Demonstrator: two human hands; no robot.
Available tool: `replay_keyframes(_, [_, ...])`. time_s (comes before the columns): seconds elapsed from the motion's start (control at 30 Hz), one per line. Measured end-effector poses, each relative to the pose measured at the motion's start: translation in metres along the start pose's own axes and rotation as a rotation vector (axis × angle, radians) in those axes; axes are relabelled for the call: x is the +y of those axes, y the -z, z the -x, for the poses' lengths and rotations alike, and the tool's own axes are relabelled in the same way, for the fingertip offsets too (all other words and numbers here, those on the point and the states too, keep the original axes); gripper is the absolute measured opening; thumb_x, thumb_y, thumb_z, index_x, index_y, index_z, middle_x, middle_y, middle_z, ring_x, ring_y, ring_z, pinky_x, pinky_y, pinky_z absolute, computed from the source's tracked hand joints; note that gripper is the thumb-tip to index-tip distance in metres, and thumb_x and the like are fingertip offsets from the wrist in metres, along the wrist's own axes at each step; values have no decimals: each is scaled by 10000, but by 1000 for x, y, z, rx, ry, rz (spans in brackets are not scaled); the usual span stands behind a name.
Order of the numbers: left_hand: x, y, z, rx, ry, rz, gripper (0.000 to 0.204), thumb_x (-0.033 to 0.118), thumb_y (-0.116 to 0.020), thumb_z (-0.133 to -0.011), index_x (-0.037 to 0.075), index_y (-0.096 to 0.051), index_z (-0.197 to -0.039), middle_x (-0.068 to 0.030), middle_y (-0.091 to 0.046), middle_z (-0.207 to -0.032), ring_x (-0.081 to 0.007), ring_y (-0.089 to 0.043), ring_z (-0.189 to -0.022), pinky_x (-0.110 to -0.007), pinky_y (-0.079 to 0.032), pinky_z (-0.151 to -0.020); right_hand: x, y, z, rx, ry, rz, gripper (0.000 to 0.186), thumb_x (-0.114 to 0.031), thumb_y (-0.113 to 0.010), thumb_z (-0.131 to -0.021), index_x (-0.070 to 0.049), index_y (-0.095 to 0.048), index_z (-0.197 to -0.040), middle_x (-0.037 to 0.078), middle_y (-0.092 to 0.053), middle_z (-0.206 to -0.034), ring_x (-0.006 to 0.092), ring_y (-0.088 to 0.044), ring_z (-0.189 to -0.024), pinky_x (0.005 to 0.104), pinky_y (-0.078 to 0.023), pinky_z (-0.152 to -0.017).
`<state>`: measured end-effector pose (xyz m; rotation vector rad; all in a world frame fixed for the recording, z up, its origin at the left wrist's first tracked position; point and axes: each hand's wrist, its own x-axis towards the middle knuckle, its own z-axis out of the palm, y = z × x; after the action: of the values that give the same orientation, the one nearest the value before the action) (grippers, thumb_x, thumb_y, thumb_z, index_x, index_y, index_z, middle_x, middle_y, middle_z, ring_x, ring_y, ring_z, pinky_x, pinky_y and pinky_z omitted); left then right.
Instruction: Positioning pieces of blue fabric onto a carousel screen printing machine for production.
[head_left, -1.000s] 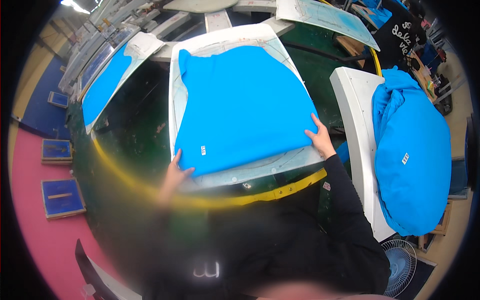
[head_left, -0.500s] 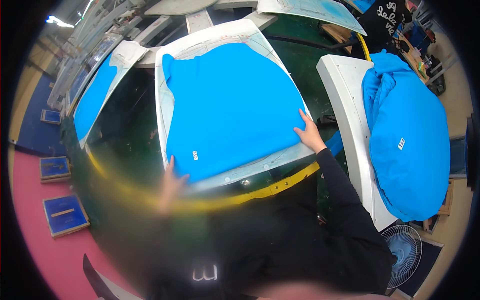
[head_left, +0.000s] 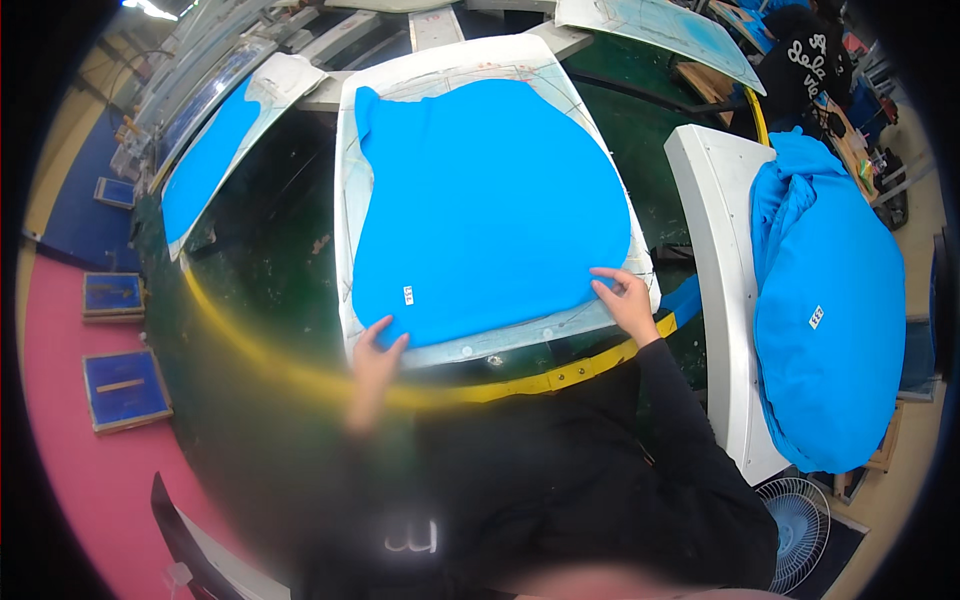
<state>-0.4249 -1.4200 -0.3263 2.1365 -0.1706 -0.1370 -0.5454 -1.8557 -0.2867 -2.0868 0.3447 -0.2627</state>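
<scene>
Bright blue, flat fabric piece [head_left: 490,210] lies spread on white, tapered flat board [head_left: 470,56], probably so it lies smooth. Bare left hand [head_left: 375,362] and bare right hand [head_left: 630,308] at its near corners, likely to steady that edge. Thumb and index fingers slightly parted on both; fabric right at the tips, mostly beyond them; can't tell if either pinches it.

Ceiling light [head_left: 152,9] glares top-L, fisheye bends edges nr blk rim, lower-L of ctr blurred.
</scene>
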Motion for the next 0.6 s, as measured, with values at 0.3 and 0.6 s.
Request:
replay_keyframes(0.3, [74, 14, 12, 1, 289, 353, 611, -10, -730, -758, -38, -449, -1300, -165, -610, -1046, -109, -620, -638, -212, -523, -527, -15, 5, -2, 167, -269, -520, 438, 6, -669, -812, -14, -530, -1227, 25, -565, -857, 53, -544, -654, 202, -432, -545])
replay_keyframes(0.6, [30, 0, 19, 8, 85, 156, 661, -47, -725, -734, -46, -410, -1315, -188, -494, -1202, -169, -641, -656, -235, -532, -515, 17, -7, 11, 87, -270, -262, 401, 40, -656, -787, -9, -570, -1175, 54, -611, -957, 74, -553, -585, 222, -467, -552])
